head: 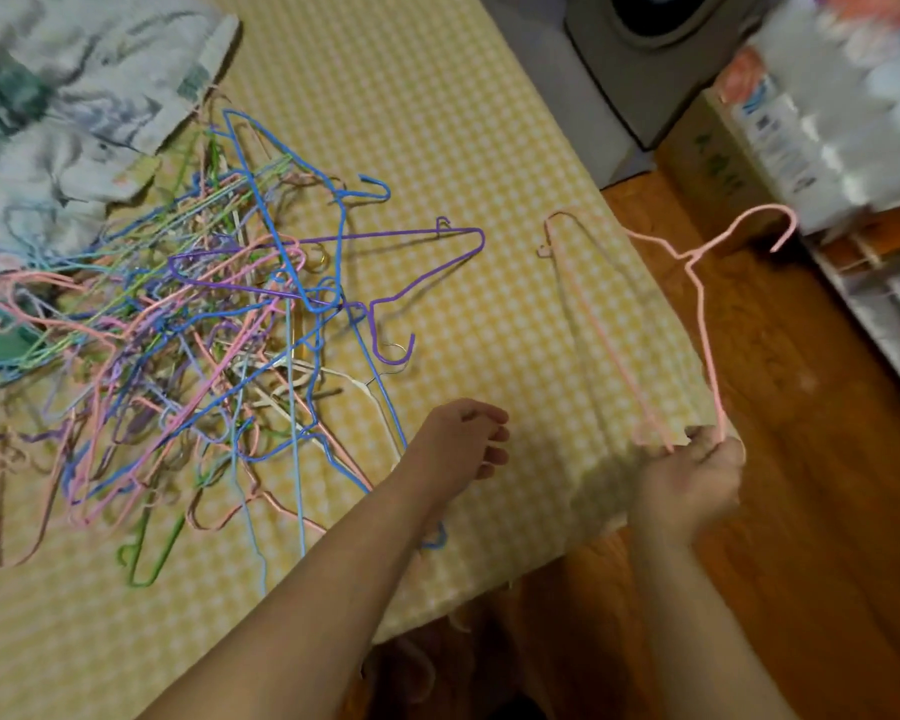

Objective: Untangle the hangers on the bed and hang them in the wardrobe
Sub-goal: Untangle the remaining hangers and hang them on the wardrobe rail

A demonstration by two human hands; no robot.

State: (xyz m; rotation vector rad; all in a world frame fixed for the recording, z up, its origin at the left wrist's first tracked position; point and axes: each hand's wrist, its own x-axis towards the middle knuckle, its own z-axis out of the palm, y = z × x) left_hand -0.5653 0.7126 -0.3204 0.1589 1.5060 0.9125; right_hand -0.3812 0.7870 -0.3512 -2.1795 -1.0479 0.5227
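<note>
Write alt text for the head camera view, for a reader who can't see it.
The right hand holds a pink hanger clear of a tangled pile of coloured hangers on a yellow checked bed. The left hand hovers beside the pile, fingers loosely curled, holding nothing.

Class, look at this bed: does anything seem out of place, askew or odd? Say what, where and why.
The tangle of hangers on the bed is odd: many coloured wire hangers lie knotted in a heap, hooks pointing every way. One purple hanger juts out sideways. Only the pink hanger is free, pinched by the right hand.
</note>
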